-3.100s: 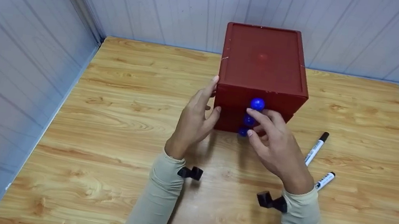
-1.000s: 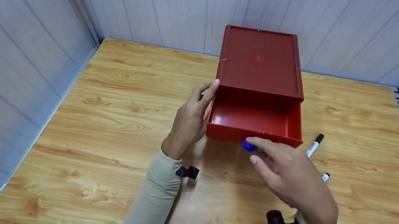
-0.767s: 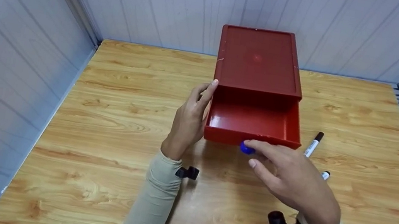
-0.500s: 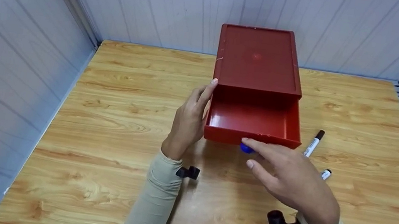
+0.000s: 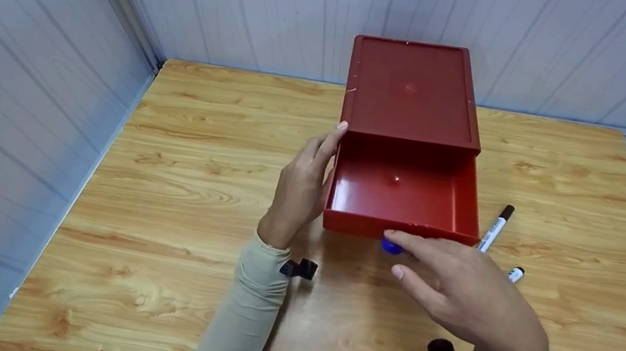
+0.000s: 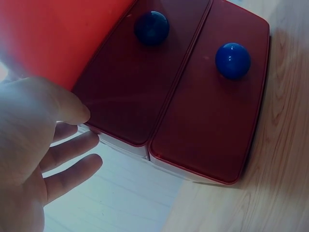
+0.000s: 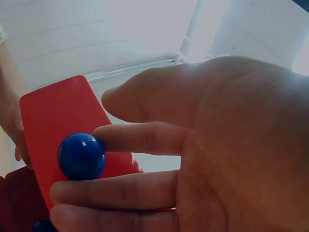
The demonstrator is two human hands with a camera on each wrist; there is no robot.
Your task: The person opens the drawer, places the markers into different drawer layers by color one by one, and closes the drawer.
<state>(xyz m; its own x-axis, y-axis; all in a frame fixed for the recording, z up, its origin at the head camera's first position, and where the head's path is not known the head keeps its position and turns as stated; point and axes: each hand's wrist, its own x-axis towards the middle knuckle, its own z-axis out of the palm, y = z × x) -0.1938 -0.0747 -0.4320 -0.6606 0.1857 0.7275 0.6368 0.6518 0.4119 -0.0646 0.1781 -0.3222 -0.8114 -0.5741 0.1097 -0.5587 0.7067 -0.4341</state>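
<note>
A dark red plastic drawer cabinet (image 5: 413, 92) stands at the back of the table, its top drawer (image 5: 396, 196) pulled out and nothing visible inside. My right hand (image 5: 459, 291) is at the drawer's round blue knob (image 7: 79, 157). Straight index and middle fingers lie on either side of the knob, the thumb apart from it. My left hand (image 5: 301, 183) rests against the cabinet's left side with extended fingers. Two lower drawers, closed, show blue knobs in the left wrist view: the middle knob (image 6: 151, 28) and the bottom knob (image 6: 232, 61).
To the right of the cabinet lie two white markers with dark caps, the farther marker (image 5: 494, 230) and the nearer marker (image 5: 515, 274), the latter partly hidden by my right hand. Pale panel walls (image 5: 251, 7) enclose the wooden table (image 5: 173, 211).
Three seconds ago the top drawer was closed. My right hand has drawn it toward me by its knob, slightly farther in the last half second. My left hand stays at the cabinet's side.
</note>
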